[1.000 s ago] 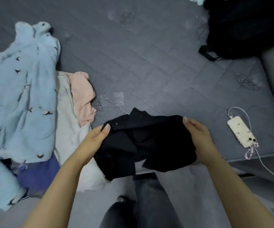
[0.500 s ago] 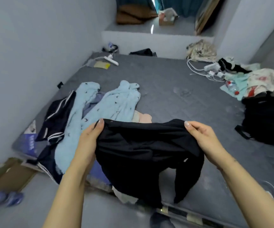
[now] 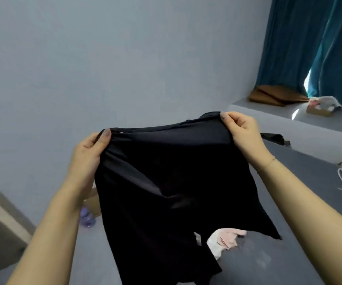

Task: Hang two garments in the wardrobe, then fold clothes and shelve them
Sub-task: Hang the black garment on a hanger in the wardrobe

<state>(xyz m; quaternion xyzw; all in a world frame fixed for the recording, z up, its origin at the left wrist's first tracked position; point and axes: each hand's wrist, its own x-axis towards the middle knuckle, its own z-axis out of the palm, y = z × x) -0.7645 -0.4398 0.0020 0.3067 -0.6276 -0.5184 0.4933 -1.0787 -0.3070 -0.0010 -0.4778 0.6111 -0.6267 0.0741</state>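
While black garment hangs in air above bed, left hand pinches top edge at 9 o'clock, right hand pinches it at 2 o'clock. Top edge runs hand to hand, right end higher; body drops toward 6 o'clock. Cloth thin, smooth, slightly glossy, limp. Pink garment on bed below hem.

Mattress free on right; pink clothes below.
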